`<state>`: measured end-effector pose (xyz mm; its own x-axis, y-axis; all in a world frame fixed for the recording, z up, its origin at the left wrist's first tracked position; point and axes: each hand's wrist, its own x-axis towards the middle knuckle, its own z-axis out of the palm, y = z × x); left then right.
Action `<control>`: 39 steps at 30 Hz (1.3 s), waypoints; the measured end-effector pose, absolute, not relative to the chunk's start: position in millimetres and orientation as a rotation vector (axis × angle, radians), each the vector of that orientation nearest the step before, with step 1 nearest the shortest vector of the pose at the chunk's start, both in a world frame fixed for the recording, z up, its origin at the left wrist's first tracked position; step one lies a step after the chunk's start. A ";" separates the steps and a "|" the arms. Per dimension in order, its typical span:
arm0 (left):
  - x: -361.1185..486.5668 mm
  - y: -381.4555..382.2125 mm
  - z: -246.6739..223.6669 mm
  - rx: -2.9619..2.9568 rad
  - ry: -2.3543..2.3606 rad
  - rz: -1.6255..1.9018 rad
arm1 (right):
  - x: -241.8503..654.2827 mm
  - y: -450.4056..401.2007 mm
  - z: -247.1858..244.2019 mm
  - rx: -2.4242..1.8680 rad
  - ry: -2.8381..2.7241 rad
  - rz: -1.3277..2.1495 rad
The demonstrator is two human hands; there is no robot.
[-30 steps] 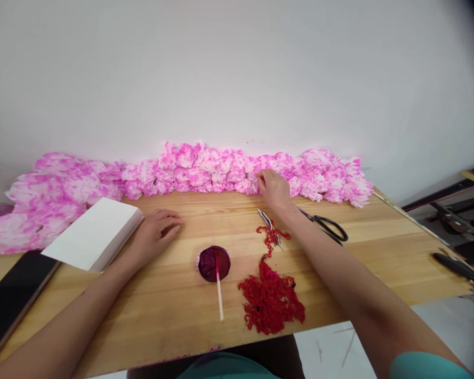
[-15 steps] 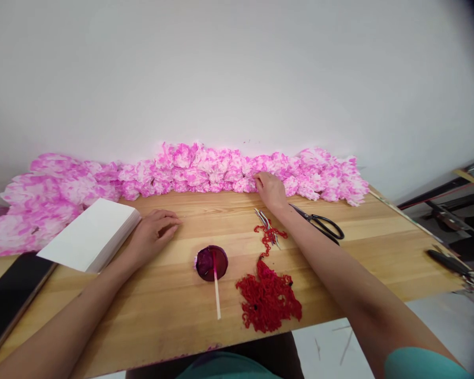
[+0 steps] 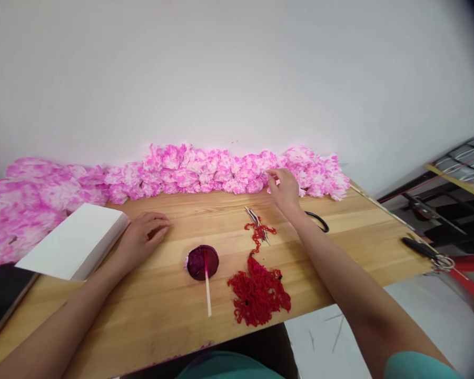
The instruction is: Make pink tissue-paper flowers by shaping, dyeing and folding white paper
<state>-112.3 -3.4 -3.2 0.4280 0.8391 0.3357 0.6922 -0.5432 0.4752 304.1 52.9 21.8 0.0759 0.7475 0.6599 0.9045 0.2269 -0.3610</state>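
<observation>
My left hand [image 3: 144, 237] rests on the wooden table just right of a stack of white paper [image 3: 73, 239], fingers apart and holding nothing. My right hand [image 3: 284, 192] is raised at the front of a long row of pink and white crumpled paper flowers [image 3: 189, 171]; its thumb and forefinger are curved, with a gap between them and nothing visible in it. Below it lie red yarn [image 3: 260, 295] and some thin silvery strips [image 3: 256, 223]. A round dish of dark purple dye [image 3: 203, 262] with a flat stick [image 3: 208, 295] stands between my forearms.
Black-handled scissors [image 3: 319, 221] lie partly hidden beneath my right forearm. Another black-handled tool [image 3: 421, 246] is at the table's right edge. A dark phone-like slab [image 3: 6, 295] lies at the left. Behind the flowers rises a pale wall [image 3: 221, 68]. Metal framing stands at the right.
The view has turned slightly to the right. My right hand has moved rightward along the flowers, and its fingers look more parted. My left hand has stayed beside the paper stack.
</observation>
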 end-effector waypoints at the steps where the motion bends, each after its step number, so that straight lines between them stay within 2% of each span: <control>1: -112.6 -3.2 -3.4 2.416 1.329 0.798 | 310.1 54.6 22.1 -1.587 -1.636 -0.237; 6: -113.9 -2.4 -5.1 2.410 1.339 0.804 | 328.5 54.1 25.5 -1.805 -1.468 -0.301; 13: -114.4 -1.9 -5.3 2.388 1.347 0.810 | 330.6 56.0 26.8 -2.062 -1.657 -0.529; 20: -115.1 -1.0 -6.0 2.385 1.365 0.815 | 313.7 47.5 36.9 -1.934 -1.750 -0.595; 27: -116.5 -0.3 -6.0 2.403 1.360 0.803 | 308.7 49.4 29.8 -2.008 -1.801 -0.492; 39: -118.5 -0.4 -6.9 2.417 1.344 0.802 | 309.8 44.1 24.7 -1.896 -1.800 -0.420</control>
<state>-118.5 -0.4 -6.9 0.4191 0.8424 0.3388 0.6979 -0.5375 0.4732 309.8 44.1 24.7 0.0835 0.8402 0.5358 0.9906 -0.0116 -0.1362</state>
